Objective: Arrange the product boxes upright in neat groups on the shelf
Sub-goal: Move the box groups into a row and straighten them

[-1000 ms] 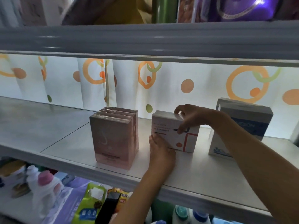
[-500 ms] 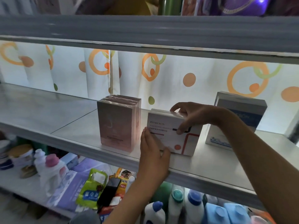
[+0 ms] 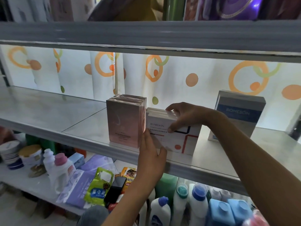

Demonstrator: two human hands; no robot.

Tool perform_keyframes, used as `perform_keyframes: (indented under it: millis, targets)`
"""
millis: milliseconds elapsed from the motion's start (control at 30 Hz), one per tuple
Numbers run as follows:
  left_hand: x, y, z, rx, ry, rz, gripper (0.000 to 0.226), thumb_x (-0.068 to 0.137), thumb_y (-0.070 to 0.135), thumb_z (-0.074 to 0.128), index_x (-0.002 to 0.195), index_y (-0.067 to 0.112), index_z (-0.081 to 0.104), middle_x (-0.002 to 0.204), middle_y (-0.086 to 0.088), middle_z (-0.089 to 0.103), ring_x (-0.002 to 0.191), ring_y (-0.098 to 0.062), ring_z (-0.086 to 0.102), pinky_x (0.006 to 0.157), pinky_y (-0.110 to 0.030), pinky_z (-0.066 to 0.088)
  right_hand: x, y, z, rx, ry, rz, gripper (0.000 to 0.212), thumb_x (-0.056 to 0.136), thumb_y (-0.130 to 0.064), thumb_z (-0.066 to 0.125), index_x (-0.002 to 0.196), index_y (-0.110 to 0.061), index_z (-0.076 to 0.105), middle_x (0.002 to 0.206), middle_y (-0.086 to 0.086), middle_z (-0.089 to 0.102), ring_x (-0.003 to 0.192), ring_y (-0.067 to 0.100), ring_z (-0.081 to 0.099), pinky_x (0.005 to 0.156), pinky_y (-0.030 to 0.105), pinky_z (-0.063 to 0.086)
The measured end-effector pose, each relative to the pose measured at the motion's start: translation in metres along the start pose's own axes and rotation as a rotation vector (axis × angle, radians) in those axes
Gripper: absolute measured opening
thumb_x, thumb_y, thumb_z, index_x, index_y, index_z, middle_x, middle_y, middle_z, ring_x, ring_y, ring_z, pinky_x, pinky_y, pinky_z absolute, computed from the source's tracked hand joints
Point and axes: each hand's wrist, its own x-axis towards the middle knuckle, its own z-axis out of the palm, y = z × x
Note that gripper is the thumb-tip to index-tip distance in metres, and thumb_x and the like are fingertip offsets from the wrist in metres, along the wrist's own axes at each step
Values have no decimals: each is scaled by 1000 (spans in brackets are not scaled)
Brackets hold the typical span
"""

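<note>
On the shelf point(image 3: 211, 162) the white boxes point(image 3: 177, 139) stand upright near the front edge, their left side touching the pink boxes point(image 3: 124, 121), with the blue box point(image 3: 239, 115) well apart to the far right. The right hand point(image 3: 184, 116) grips the white boxes from above, fingers curled over the top and thumb on the front face. The left hand point(image 3: 150, 154) lies flat with straight fingers against the lower left of the front face, just beside the pink boxes; bottles point(image 3: 197, 204) stand on the lower shelf.
</note>
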Motion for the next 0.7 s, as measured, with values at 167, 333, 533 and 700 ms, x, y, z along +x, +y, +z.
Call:
perform_keyframes:
  millis: [167,333,533,700]
  targets:
    - [4,-2,1,4,-2,-5,76,93,23,52,153,25,6,156,5,18,140,-14,26,115,-37,30,-1,5,-3,12,49,7,67,66,-52,83,119,-25,53,101,-3,65,81,16,70,68,29,60]
    - [8,-5,4,-25,22,-10,73,92,22,53,152,24,10,153,2,24,138,-15,29,114,-40,32,-9,12,-1,59,130,40,63,70,-69,68,111,-22,59,98,-3,70,84,18,70,73,35,60]
    - [14,-4,9,-105,49,-66,75,88,26,54,148,34,11,151,2,29,136,-18,33,111,-45,36,-27,20,21,296,477,46,53,95,-58,39,117,-14,60,118,0,61,106,20,56,90,37,41]
    - [20,-4,11,-143,15,-110,72,85,16,61,143,25,20,138,1,41,124,-17,44,105,-45,43,-36,31,51,895,760,137,52,96,-61,33,126,-23,54,125,-6,56,128,18,48,101,34,29]
